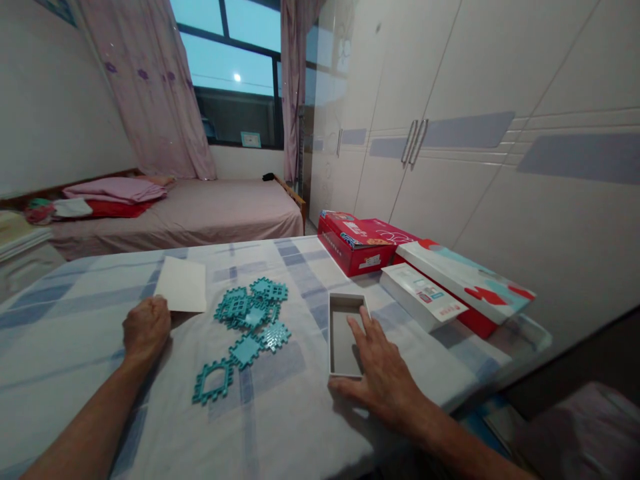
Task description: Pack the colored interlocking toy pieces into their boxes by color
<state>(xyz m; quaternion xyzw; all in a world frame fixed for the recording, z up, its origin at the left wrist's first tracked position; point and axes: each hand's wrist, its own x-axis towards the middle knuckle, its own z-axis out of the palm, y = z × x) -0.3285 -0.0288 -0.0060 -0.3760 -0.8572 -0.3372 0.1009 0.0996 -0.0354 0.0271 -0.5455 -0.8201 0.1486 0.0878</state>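
Observation:
My left hand (147, 328) is closed, with its fingers curled around the near-left corner of a stiff white card (184, 283) tilted over the cloth. My right hand (384, 373) has its fingers spread over the right side of a small open white box (331, 340) with a grey inside. The thumb lies along the box's near end. Between my hands is a loose heap of teal interlocking plastic tiles (245, 310), some solid and some with grid openings. A teal frame-shaped tile (197, 388) with a rounded opening lies nearest me.
Red cardboard boxes (353, 257) stand at the table's back right. In front of them lie a white printed box (420, 293) and a long white-and-red box (465, 273). A checked cloth (290, 433) covers the table. Beyond it are a bed (235, 207) and a white wardrobe (450, 80).

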